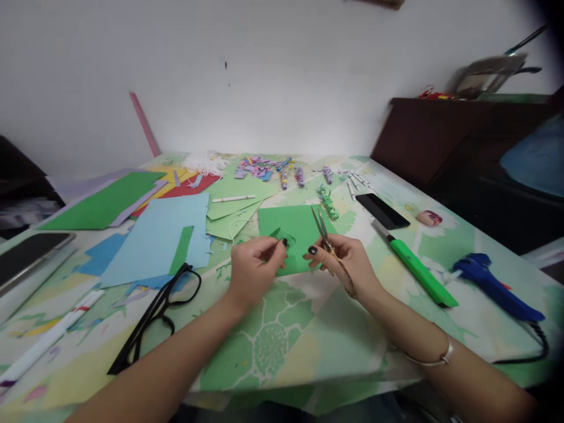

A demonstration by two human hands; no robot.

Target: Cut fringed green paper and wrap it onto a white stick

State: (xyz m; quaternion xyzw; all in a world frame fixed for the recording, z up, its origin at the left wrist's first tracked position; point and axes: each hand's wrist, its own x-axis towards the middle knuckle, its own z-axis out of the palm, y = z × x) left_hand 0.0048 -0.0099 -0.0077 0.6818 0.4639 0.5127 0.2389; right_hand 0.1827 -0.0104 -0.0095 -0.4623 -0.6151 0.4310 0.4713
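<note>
My left hand point(259, 262) is closed in a pinch on a small green paper piece point(288, 239), whose edge looks cut into thin strips; my fingers partly hide it. My right hand point(348, 262) holds scissors point(325, 229) with gold-coloured handles, the blades pointing up and away and slightly apart. Beneath both hands lies a green foam or paper sheet point(291, 217). Just beyond the scissors rests a curled green paper piece point(327, 202).
Left are black glasses point(163, 305), a light blue sheet point(163, 229), a green strip point(181, 249) and more coloured sheets. Right are a black phone point(382, 210), a green utility knife point(420, 270) and a blue glue gun point(497, 288). Paper scraps point(255, 167) lie at the back.
</note>
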